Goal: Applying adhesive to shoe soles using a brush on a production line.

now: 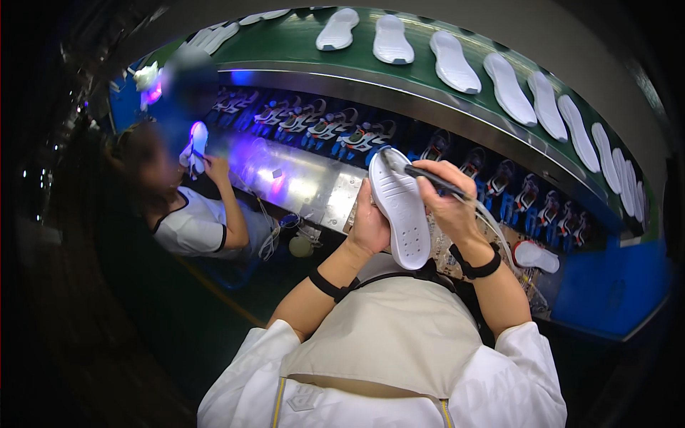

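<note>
A white shoe sole (404, 214) is held up in front of my body, its toe end pointing away from me and a cluster of small holes near its heel end. My left hand (369, 221) is closed on the sole's left edge. In my right hand (451, 200) is a black-handled brush (435, 178) with a thin pale tube trailing from it. The brush's bristles touch the inner face of the sole near the toe. My right fingers wrap round the handle beside the sole's right edge.
More white soles (455, 63) lie along a green conveyor (499, 50) at the back. Below it, shoe uppers (357, 135) stand in a row on blue holders. Another sole (535, 257) rests right on the bench. At left, a co-worker (203, 221) holds up a sole (195, 146).
</note>
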Action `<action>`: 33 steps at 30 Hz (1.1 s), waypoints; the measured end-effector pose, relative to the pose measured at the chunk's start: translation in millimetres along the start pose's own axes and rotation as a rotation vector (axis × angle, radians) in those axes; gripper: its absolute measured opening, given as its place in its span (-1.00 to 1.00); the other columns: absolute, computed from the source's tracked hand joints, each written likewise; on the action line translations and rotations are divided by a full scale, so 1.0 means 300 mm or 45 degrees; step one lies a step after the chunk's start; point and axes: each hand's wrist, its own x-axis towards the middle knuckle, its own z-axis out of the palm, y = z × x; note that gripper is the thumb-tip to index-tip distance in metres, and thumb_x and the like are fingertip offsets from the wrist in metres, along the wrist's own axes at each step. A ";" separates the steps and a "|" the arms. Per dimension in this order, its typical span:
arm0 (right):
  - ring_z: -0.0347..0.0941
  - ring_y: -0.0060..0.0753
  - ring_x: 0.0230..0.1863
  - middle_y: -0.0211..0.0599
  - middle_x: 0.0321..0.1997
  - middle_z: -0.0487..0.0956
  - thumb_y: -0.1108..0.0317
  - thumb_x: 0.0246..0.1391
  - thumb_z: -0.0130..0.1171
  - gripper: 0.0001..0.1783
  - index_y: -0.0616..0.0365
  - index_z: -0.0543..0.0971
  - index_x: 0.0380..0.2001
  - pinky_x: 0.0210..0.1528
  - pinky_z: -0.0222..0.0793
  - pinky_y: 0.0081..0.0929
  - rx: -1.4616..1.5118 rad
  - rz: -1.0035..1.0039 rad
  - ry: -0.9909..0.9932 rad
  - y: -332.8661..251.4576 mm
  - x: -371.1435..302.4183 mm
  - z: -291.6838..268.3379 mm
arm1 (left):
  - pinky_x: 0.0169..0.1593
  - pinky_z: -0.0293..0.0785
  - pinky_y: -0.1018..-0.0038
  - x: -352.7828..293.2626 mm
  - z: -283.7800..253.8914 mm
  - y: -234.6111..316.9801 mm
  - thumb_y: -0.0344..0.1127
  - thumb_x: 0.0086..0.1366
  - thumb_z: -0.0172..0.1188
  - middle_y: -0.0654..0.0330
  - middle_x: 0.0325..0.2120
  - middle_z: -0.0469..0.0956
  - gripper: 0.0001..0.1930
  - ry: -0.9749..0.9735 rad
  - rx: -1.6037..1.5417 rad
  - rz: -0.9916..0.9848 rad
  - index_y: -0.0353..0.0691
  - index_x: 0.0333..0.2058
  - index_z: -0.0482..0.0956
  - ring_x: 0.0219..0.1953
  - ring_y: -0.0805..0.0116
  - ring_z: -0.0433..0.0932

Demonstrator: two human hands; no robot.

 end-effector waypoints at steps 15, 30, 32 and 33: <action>0.46 -0.27 -0.25 -0.34 -0.30 0.67 0.42 -0.02 0.44 -0.68 0.06 0.77 -0.12 -0.02 0.31 -0.30 -0.032 -0.411 -0.476 0.002 -0.005 -0.133 | 0.33 0.47 0.12 0.082 -0.019 0.001 0.51 0.42 -0.25 0.16 0.21 0.52 -0.17 -0.105 -0.191 0.052 0.00 0.35 0.35 0.23 0.14 0.53; 0.41 -0.27 -0.24 -0.42 -0.37 0.55 0.33 0.01 0.49 -0.64 -0.07 0.75 -0.06 -0.11 0.23 -0.27 -0.016 -0.604 -0.784 -0.032 -0.047 -0.209 | -0.05 0.54 0.12 0.161 0.134 0.099 0.60 0.32 -0.21 -0.03 -0.19 0.43 -0.09 -0.149 -0.138 0.073 -0.20 0.14 0.44 -0.19 0.11 0.48; 0.43 -0.33 -0.19 -0.44 -0.35 0.57 0.35 0.02 0.48 -0.62 -0.07 0.77 -0.03 -0.05 0.25 -0.31 -0.067 -0.346 -0.635 -0.036 -0.040 -0.231 | -0.03 0.51 0.11 0.173 0.138 0.114 0.62 0.30 -0.21 -0.02 -0.18 0.43 -0.07 -0.225 -0.175 0.051 -0.20 0.14 0.44 -0.19 0.10 0.47; 0.45 -0.33 -0.16 -0.44 -0.31 0.62 0.31 0.01 0.50 -0.64 -0.06 0.77 -0.05 -0.04 0.27 -0.30 -0.259 -0.388 -0.590 -0.036 -0.031 -0.235 | -0.05 0.49 0.12 0.173 0.160 0.115 0.65 0.27 -0.22 -0.02 -0.17 0.42 -0.04 -0.243 -0.167 0.051 -0.19 0.13 0.47 -0.21 0.10 0.46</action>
